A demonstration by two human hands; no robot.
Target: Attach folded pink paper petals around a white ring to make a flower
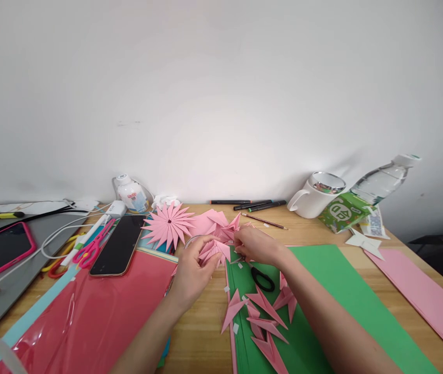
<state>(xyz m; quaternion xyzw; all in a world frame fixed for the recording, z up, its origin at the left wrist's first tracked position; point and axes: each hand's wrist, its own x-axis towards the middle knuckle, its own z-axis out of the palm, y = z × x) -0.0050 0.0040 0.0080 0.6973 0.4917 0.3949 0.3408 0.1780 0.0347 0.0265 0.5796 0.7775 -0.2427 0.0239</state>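
My left hand (192, 275) pinches a pink folded-paper fan (211, 253) between thumb and fingers, its pleats spreading to the right. Just right of it, my right hand (255, 243) is closed with its fingertips pressed together; what they hold is hidden. Pink folded pieces (225, 228) lie behind the right fingertips. Below the right hand are scissors with a black handle (262, 279), their blades partly covered. Several loose pink folded-paper units (266, 306) rest on green paper (323, 291), with small white scraps (236, 328) among them. A finished-looking pink pleated rosette (169, 222) lies behind my left hand.
On the left are a black phone (118, 246), pink scissors (93, 244), red paper (100, 306), a white bottle (132, 195) and a pink-cased phone (10, 247). Markers (258, 204) lie by the wall. A white mug (315, 197), green box (342, 210) and leaning water bottle (385, 179) stand right.
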